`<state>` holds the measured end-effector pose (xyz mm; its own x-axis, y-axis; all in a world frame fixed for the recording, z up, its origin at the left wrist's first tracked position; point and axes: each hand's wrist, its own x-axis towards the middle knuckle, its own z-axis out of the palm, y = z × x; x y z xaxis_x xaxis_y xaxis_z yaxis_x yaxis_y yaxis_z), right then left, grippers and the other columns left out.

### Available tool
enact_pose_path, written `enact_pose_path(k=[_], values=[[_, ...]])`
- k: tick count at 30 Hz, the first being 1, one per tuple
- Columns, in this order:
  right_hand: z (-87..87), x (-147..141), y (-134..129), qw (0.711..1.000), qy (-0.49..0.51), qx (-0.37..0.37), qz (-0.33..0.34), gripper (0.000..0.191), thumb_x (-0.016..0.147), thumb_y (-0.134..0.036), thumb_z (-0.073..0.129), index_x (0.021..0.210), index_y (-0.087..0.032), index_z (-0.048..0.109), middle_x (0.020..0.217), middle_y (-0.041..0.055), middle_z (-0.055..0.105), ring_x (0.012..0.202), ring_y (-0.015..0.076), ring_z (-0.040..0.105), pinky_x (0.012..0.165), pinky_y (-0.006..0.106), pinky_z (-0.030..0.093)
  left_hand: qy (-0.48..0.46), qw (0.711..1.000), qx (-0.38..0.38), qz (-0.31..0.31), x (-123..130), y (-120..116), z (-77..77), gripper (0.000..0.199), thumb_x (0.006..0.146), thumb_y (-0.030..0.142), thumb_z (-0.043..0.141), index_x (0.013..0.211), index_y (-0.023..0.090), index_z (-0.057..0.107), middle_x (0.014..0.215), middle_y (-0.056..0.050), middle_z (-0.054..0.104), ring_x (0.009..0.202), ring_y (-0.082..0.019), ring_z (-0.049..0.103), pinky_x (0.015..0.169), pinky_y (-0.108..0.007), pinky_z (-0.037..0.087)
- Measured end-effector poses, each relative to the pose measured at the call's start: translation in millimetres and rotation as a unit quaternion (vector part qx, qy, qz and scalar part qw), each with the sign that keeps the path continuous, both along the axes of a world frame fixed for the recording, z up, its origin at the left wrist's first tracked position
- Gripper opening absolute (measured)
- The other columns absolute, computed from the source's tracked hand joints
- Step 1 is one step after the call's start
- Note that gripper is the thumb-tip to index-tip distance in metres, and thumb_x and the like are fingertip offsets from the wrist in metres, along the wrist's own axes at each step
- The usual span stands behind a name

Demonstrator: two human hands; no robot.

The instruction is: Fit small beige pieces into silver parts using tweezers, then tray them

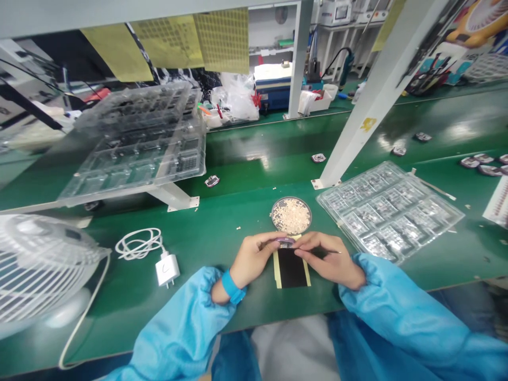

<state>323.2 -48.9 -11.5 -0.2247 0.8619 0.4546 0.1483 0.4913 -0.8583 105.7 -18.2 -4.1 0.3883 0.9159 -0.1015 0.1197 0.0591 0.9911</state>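
Head view: my left hand [253, 258] is gripping a device [285, 242]; right hand [327, 260], a thin tool [335, 252], near the table's [265, 304] front edge.

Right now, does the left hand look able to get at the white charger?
Probably yes: only benchtop shows between the charger and the left hand, though that hand holds a purple device.

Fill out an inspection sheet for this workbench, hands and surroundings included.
Surface: glossy green bench, loose cream specks
Work items: small purple-edged device above black rectangular mat with yellow strips
Clutter: round grey-rimmed dish of cream pieces; clear plastic compartment tray
Hands: left hand grips device; right hand holds thin dark tool near it
Cables: coiled white cable by white plug adapter; pale curved cord
Surroundings: white caged fan, hanging yellow sheets
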Motion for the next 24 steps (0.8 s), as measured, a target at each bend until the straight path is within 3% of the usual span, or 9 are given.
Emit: enact_pose_path(k=[7,9,11,13,15,16,19,21,24], values=[[6.2,-1,-1,0.997,-0.022,0.064,0.048,0.016,0.085,-0.018,0.074,0.099,-0.022,0.067,0.096,0.0073,0.077,0.089,0.0192,0.073,0.079,0.033,0.062,-0.041,0.991,-0.038,0.121,-2,5,0.8,0.035,0.084,0.033,0.073,0.115,0.017,0.074,0.109,-0.009,0.076,0.084,-0.018,0.07,0.074,-0.026,0.055],[14.4,2,-7,0.998,-0.003,0.049,0.044,0.007,0.091,-0.024,0.067,0.098,-0.021,0.066,0.094,0.0081,0.076,0.088,0.0194,0.073,0.078,0.034,0.061,-0.06,0.986,-0.064,0.144,-5,7,2.3,0.039,0.083,0.034,0.074,0.117,0.017,0.072,0.108,-0.009,0.076,0.078,-0.015,0.067,0.068,-0.023,0.053],[24.9,13,-13,0.999,0.027,0.026,0.005,0.018,0.1,-0.033,0.052,0.093,-0.021,0.063,0.093,0.0091,0.075,0.088,0.02,0.072,0.079,0.037,0.06,-0.098,0.98,-0.103,0.143,-8,9,3.1,0.044,0.081,0.035,0.075,0.121,0.017,0.069,0.111,-0.009,0.074,0.081,-0.015,0.066,0.066,-0.021,0.051],[37.0,36,-15,0.995,0.05,0.017,-0.081,0.033,0.104,-0.04,0.037,0.086,-0.022,0.059,0.087,0.0079,0.072,0.082,0.0202,0.07,0.076,0.038,0.058,-0.121,0.974,-0.133,0.137,-9,11,2.9,0.051,0.077,0.034,0.078,0.124,0.018,0.066,0.112,-0.009,0.073,0.087,-0.016,0.066,0.066,-0.02,0.051],[50.7,76,-11,0.975,0.024,0.02,-0.219,0.037,0.104,-0.045,0.037,0.083,-0.022,0.058,0.076,0.0046,0.068,0.073,0.0195,0.066,0.07,0.035,0.055,-0.115,0.973,-0.134,0.149,-8,12,2.0,0.055,0.073,0.034,0.082,0.124,0.018,0.066,0.106,-0.007,0.074,0.086,-0.015,0.065,0.065,-0.018,0.05],[57.8,101,-7,0.955,-0.019,0.017,-0.296,0.035,0.102,-0.046,0.041,0.084,-0.022,0.06,0.07,0.0024,0.064,0.067,0.0183,0.063,0.065,0.032,0.052,-0.106,0.973,-0.126,0.16,-8,12,1.3,0.055,0.072,0.035,0.083,0.122,0.018,0.067,0.1,-0.006,0.074,0.082,-0.014,0.064,0.063,-0.018,0.049],[74.9,177,7,0.842,-0.207,-0.005,-0.498,0.033,0.09,-0.051,0.062,0.087,-0.018,0.068,0.069,0.0016,0.063,0.063,0.0179,0.057,0.06,0.03,0.044,-0.086,0.974,-0.105,0.18,-8,12,-0.5,0.05,0.071,0.04,0.084,0.113,0.017,0.07,0.087,-0.004,0.073,0.072,-0.012,0.06,0.057,-0.016,0.046],[78.4,209,10,0.818,-0.31,-0.066,-0.48,0.035,0.084,-0.052,0.068,0.083,-0.017,0.07,0.059,-0.0007,0.06,0.054,0.016,0.053,0.053,0.028,0.039,-0.08,0.976,-0.105,0.176,-9,12,-1.3,0.048,0.071,0.043,0.083,0.108,0.016,0.069,0.081,-0.003,0.072,0.068,-0.012,0.058,0.054,-0.016,0.045],[68.8,202,-3,0.863,-0.413,-0.105,-0.271,0.041,0.084,-0.055,0.067,0.064,-0.019,0.064,0.052,-0.0015,0.059,0.046,0.0131,0.052,0.044,0.027,0.035,-0.066,0.978,-0.109,0.166,-10,14,-2.2,0.048,0.072,0.047,0.082,0.106,0.015,0.067,0.075,-0.004,0.071,0.064,-0.012,0.057,0.052,-0.016,0.043]])
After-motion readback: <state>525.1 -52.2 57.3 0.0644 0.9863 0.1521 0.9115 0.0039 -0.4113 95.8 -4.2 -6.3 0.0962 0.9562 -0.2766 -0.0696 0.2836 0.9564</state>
